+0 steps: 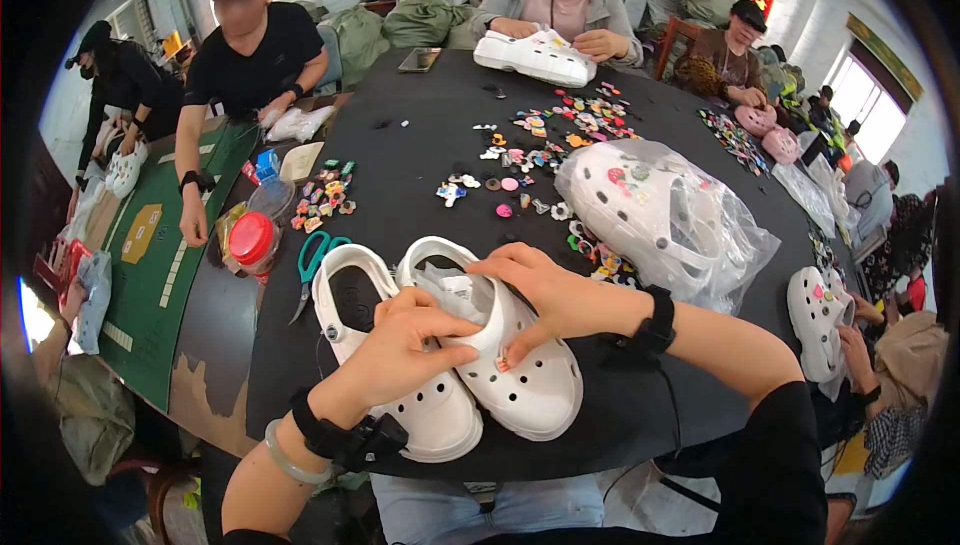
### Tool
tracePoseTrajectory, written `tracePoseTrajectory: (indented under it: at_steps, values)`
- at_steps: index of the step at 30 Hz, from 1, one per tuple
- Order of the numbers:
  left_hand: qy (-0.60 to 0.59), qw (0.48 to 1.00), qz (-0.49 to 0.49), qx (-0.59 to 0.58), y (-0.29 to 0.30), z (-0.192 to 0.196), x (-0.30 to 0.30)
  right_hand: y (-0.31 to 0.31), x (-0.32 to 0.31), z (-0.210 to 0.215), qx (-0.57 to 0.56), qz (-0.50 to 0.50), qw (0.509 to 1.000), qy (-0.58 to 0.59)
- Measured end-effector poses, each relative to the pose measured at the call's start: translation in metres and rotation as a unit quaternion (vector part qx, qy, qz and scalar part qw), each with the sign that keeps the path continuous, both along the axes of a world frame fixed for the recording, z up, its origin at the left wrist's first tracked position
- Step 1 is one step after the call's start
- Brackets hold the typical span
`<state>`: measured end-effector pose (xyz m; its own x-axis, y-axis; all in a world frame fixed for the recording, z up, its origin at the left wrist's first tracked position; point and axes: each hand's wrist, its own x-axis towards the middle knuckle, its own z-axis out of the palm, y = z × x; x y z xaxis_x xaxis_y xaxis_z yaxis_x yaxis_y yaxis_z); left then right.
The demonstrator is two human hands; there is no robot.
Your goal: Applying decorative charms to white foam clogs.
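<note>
Two white clogs lie side by side on the black table in front of me, toes toward me. My left hand (425,333) grips the opening edge of the right-hand clog (540,390), thumb and forefinger closed together there. On the same clog's upper is my right hand (555,295), its fingers over the opening and its thumb pressed down. A tiny orange-and-white piece (502,364) shows at that thumb tip; I cannot make out its kind. Clear plastic and a white label sit inside this clog. The left-hand clog (430,420) is partly covered by my left hand and wrist.
Teal-handled scissors (312,263) lie left of the clogs, near a red-lidded jar (252,240). Several colourful shoe charms (540,140) are scattered ahead. A bagged white clog (650,205) lies right. Across the table a person holds a white clog (535,57); other people work around.
</note>
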<state>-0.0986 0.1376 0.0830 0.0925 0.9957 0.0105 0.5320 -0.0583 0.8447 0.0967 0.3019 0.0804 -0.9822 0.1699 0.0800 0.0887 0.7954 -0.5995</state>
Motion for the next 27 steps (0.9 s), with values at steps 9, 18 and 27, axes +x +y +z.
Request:
tracePoseTrajectory:
  at_steps: [9,18,27]
  values:
    - [0.062,0.997,0.016,0.043,0.002,-0.005,0.001,-0.013,-0.012,0.019,-0.010,-0.021,0.999,-0.044]
    - [0.075,0.979,0.038,0.186,-0.027,-0.009,0.007,-0.032,-0.006,0.041,0.073,-0.014,0.995,-0.064]
    - [0.102,0.812,0.481,0.313,-0.196,-0.047,-0.103,-0.026,-0.028,0.059,0.167,0.107,0.971,-0.134]
